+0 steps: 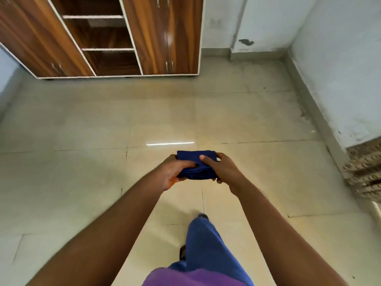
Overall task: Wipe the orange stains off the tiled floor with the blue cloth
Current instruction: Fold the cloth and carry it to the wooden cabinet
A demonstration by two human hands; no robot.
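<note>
A folded dark blue cloth (195, 159) is held in front of me at about waist height, above the cream tiled floor (82, 182). My left hand (175, 172) grips its left side, thumb on top. My right hand (222, 170) grips its right side, thumb pressed on the upper face. I stand upright; my blue trouser leg (206, 244) and foot are below. No orange stain shows clearly on the tiles in view.
A wooden wardrobe (160, 38) with open shelves stands against the far wall. Pale blue walls with a grey skirting (313, 112) close the right side. A patterned fabric edge (365, 172) juts in at the right.
</note>
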